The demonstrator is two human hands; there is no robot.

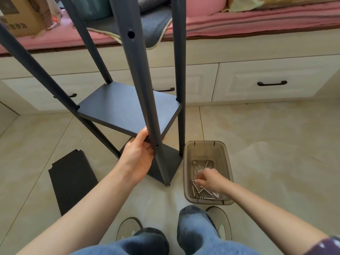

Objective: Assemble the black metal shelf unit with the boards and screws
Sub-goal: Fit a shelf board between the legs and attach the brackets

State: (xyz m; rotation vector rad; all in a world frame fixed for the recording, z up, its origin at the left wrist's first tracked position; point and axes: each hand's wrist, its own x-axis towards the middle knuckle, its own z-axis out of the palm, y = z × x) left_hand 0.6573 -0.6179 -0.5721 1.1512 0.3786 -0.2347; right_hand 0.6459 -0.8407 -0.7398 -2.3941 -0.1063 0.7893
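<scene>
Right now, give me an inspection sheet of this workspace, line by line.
Surface: beige tiled floor, with stains.
Job's things: black shelf frame upright, middle board seated between the posts, bottom board in place; spare board flat on the floor; screws in a clear plastic bin.
Clutter: cardboard box on the pink bench cushion.
Hands: left hand grips the middle board's near edge; right hand reaches into the bin, fingers blurred.
Cables: nothing seen.
Surroundings: cream drawers with black handles.

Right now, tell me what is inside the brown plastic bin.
Loose silver screws lie on the bottom of the bin. The right hand reaches in among them and covers some, so a count is impossible.
</scene>
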